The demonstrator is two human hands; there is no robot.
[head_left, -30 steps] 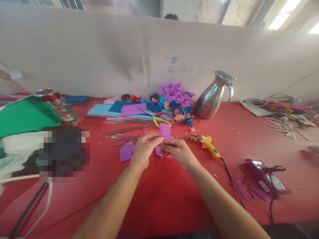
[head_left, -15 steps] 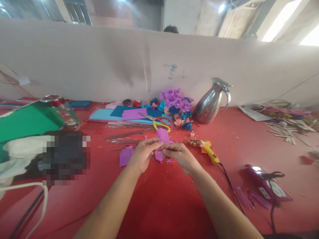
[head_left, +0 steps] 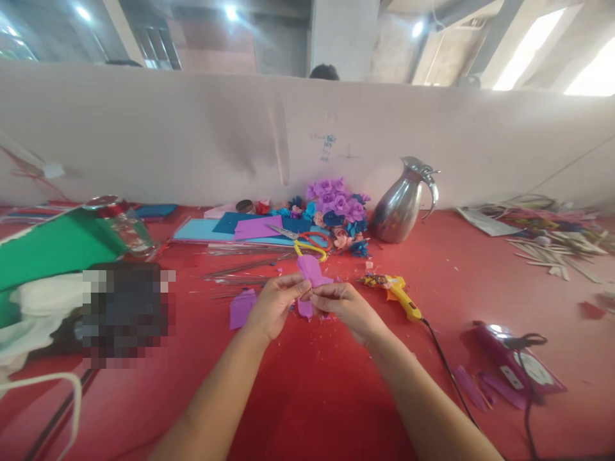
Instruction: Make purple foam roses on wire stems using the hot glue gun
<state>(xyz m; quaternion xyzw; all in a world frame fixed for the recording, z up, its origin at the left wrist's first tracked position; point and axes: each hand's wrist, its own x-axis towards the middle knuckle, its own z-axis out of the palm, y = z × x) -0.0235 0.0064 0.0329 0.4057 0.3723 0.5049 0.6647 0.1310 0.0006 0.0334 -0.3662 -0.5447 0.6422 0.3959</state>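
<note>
Purple paper (head_left: 310,269) is pinched in the grip of left hand (head_left: 275,308) and right hand (head_left: 346,308); a steel jug (head_left: 398,208) hides its contents.

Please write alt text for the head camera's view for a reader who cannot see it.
A person's left hand and right hand pinch purple paper above a red table. Beyond them lie scissors, coloured sheets and a bunch of flowers beside a metal jug; a yellow glue gun lies to the hands' right.
</note>
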